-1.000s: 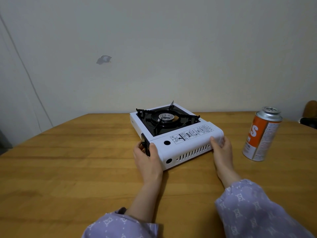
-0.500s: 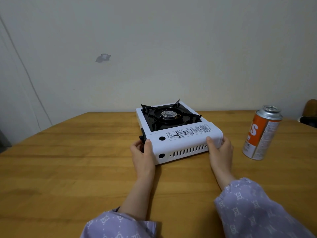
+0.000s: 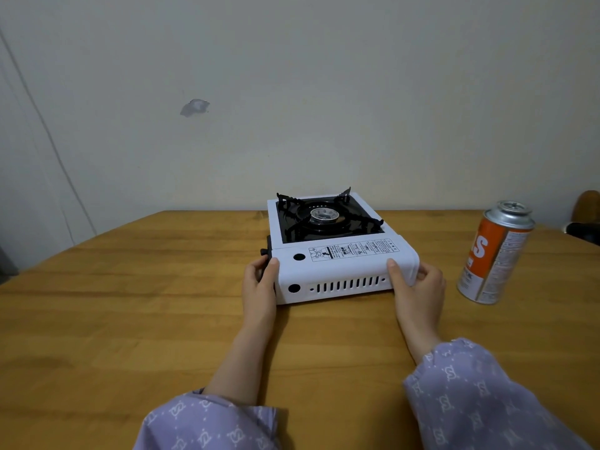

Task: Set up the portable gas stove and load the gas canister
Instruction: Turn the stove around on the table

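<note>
A white portable gas stove (image 3: 341, 274) with a black burner and pan supports rests flat on the wooden table (image 3: 130, 303). Its canister compartment, lid closed, faces me with a row of vent slots. My left hand (image 3: 261, 287) grips the stove's near left corner, by the black control knob. My right hand (image 3: 417, 287) grips the near right corner, thumb on the front face. An orange and silver gas canister (image 3: 495, 253) stands upright on the table to the right of the stove, a short gap from my right hand.
A pale wall runs behind the table's far edge. A dark object and a brown chair back (image 3: 586, 216) show at the far right edge. The table's left corner angles away toward the wall.
Both hands have turned the stove clockwise on the table, so its vented side now faces me almost squarely. The canister has not moved.
</note>
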### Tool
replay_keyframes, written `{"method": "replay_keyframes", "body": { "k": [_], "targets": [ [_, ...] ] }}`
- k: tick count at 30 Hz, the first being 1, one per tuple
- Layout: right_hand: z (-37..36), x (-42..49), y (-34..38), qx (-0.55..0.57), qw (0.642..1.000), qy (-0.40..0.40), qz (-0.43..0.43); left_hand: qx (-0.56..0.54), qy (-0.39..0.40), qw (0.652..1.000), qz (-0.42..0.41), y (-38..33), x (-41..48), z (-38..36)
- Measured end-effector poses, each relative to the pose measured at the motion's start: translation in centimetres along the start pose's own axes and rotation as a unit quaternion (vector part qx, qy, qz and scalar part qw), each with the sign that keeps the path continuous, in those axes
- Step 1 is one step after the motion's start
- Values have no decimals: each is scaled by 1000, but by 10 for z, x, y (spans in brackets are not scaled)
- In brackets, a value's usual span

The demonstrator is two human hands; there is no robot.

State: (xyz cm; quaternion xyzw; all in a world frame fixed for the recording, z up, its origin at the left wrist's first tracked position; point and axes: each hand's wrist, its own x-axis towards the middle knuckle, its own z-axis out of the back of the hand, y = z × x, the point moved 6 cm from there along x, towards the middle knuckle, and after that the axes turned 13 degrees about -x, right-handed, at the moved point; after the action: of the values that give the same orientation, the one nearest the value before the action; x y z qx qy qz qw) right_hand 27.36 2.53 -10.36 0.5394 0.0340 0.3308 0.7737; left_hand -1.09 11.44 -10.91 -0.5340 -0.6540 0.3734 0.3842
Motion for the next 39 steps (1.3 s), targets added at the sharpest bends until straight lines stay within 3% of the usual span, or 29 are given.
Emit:
{"method": "replay_keyframes", "body": {
  "k": [10,22,27,35,39],
  "targets": [
    [2,-4,2,-8,1000,-21,-1,45,43,998,0,-4,4,2],
    [2,-6,4,-42,999,-16,6,52,0,999,11,0,6,3],
    [1,-6,4,-37,999,-8,2,99,-25,994,-34,-2,-4,3],
    [2,2,0,-29,999,-13,-11,110,3,992,-63,-6,-7,-1],
    [4,-3,10,-89,995,-29,44,100,-1,994,-52,-4,-6,-2]
  ]
}}
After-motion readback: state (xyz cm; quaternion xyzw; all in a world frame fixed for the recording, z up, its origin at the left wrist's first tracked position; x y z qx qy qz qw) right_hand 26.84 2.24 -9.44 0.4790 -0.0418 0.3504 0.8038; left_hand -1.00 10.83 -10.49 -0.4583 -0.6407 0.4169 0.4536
